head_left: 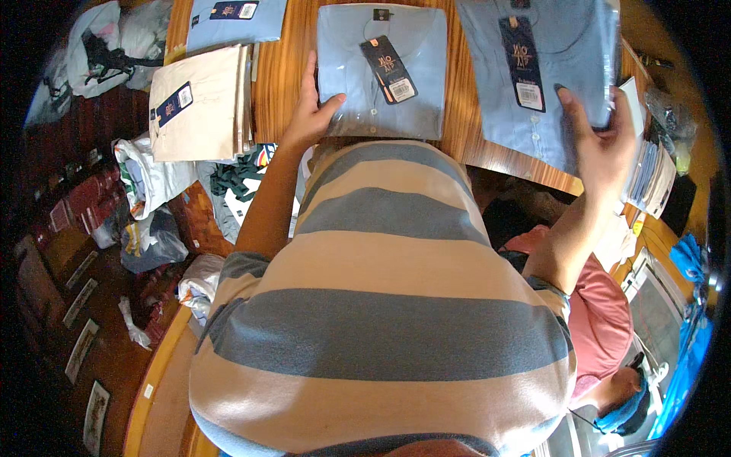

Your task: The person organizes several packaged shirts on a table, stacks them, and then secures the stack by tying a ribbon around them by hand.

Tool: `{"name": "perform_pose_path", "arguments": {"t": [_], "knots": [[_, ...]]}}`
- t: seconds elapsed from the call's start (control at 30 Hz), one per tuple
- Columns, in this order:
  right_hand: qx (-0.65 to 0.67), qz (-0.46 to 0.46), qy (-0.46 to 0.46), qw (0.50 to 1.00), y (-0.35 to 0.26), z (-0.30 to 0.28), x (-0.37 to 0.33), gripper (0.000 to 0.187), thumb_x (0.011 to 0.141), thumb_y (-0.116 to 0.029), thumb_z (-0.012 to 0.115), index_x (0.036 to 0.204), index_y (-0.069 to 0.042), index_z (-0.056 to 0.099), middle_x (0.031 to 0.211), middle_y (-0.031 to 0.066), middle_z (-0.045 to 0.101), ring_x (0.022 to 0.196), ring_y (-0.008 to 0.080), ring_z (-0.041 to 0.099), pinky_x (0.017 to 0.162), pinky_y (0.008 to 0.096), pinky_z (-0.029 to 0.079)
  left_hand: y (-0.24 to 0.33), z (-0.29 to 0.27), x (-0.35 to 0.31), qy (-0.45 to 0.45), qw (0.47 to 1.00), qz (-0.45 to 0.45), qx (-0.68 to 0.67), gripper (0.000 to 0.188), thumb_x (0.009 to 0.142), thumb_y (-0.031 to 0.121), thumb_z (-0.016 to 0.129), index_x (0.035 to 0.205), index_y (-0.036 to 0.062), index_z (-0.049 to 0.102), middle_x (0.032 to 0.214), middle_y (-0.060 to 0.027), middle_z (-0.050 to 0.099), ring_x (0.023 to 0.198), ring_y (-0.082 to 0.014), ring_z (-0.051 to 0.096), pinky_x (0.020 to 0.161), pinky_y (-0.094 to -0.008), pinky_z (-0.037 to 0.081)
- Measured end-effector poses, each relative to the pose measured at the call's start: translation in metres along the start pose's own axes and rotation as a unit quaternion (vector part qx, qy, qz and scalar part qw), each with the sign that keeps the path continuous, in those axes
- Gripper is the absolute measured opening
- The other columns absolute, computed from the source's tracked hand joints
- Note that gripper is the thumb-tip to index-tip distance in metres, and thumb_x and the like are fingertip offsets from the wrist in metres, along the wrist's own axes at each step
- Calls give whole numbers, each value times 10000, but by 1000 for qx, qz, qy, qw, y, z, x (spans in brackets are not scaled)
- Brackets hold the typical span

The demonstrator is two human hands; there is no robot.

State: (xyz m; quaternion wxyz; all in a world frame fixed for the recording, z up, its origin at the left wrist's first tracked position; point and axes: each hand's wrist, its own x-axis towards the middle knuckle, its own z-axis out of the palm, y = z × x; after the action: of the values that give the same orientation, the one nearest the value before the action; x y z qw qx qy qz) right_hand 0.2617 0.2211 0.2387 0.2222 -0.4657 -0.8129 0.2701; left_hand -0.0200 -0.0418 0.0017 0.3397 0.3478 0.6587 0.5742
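A folded light-blue shirt in clear plastic, with a dark hang tag, lies on the wooden table in front of me. Along its left edge rests my left hand, fingers stretched out and thumb touching the lower left corner. To the right is another folded blue shirt in plastic, tilted, its tag and buttons facing up. My right hand grips its right edge, thumb on top and fingers bent round the side; what lies under them is partly hidden.
A pile of packed beige shirts sits at the table's left, below another blue packed shirt. More packed garments stand at the right. Bags and loose clothes lie at the lower left. A person in a pink top is at the right.
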Motion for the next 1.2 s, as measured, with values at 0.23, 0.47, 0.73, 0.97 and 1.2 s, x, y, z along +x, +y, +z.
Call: {"name": "perform_pose_path", "arguments": {"t": [0.23,0.47,0.73,0.97,1.2], "knots": [[374,167,-33,912,0,97,-8,543,794,-288,918,1201,-19,681,1048,88,751,879,164,703,808,309,575,-2,-6,7,64,974,-87,-201,882,1054,606,387,1643,16,99,1649,-252,264,1512,-342,306,1240,-446,225],[78,67,-162,981,35,195,-37,871,669,-593,927,1138,91,663,1058,247,706,1017,306,696,892,408,561,46,-10,29,80,953,-212,-202,819,992,578,545,1513,-38,408,1455,-222,541,1318,-318,544,1114,-406,423],[412,279,-281,821,57,215,4,950,818,-430,870,1395,189,436,1315,302,613,1178,338,652,1017,384,523,57,-9,65,0,941,-281,-187,716,870,360,822,1389,-53,553,1299,-185,668,1202,-270,643,1014,-400,516],[411,203,-150,876,21,177,-29,723,803,-276,886,1335,92,561,1224,194,675,1130,263,650,992,363,514,71,6,48,36,972,-161,-168,693,818,225,877,1371,-31,548,1256,-147,678,1173,-233,635,1020,-383,494],[465,87,-177,863,50,148,-95,761,772,-108,883,1395,45,473,1309,139,635,1225,256,605,1080,419,463,56,-3,-2,-104,993,-32,-52,876,695,170,960,1395,-7,465,1290,-137,635,1213,-239,608,1027,-410,513]]}}
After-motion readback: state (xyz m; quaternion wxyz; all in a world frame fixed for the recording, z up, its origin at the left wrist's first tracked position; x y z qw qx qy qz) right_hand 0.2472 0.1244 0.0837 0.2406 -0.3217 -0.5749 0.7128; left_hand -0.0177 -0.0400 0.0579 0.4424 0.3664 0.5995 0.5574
